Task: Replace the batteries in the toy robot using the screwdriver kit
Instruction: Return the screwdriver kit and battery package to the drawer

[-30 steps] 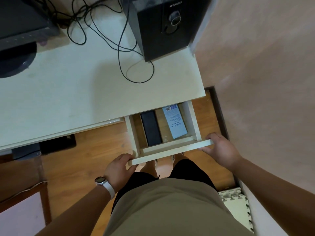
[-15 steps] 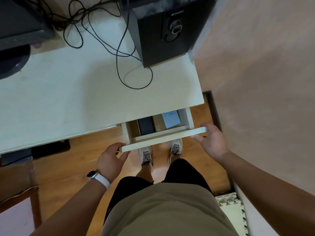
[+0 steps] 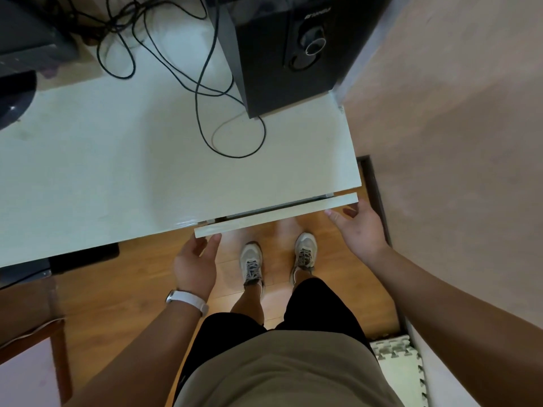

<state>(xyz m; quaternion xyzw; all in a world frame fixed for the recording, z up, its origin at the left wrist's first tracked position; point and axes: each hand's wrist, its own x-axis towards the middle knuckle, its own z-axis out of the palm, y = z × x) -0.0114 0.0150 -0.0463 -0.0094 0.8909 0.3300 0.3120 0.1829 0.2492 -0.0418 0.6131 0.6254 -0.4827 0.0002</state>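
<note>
Head view. A second ago the drawer stood well out of the desk, with a black case and a blue-and-white printed pack lying in it. Half a second ago only a strip of them showed. Now the drawer front (image 3: 276,214) sits almost flush under the white desk top (image 3: 117,171), leaving a thin dark gap, and its contents are hidden. Where the toy robot and the screwdriver kit are, this view does not show.

The left hand (image 3: 195,262), at 7 o'clock, has loosened from its earlier grip. Its fingers are relaxed and spread, and its thumb tip touches the left end of the drawer front. The right hand (image 3: 357,230), at 4 o'clock, is open wide with straight fingers at the right end of the front. Whether it touches the front I cannot tell. Neither hand holds anything.

The black speaker (image 3: 293,54) at 1 o'clock carries a pale logo near its top, too blurred to read.

Black cables (image 3: 202,83) loop over the desk at 11 o'clock, and one loop lies just in front of the speaker. A dark monitor base (image 3: 14,95) sits at 10 o'clock. A watch with a white band (image 3: 188,299) is on the left wrist. Two pale sneakers (image 3: 251,265) stand on the wooden floor (image 3: 117,304) below the drawer. A foam mat (image 3: 393,365) lies at 5 o'clock against the pinkish wall (image 3: 455,142).
</note>
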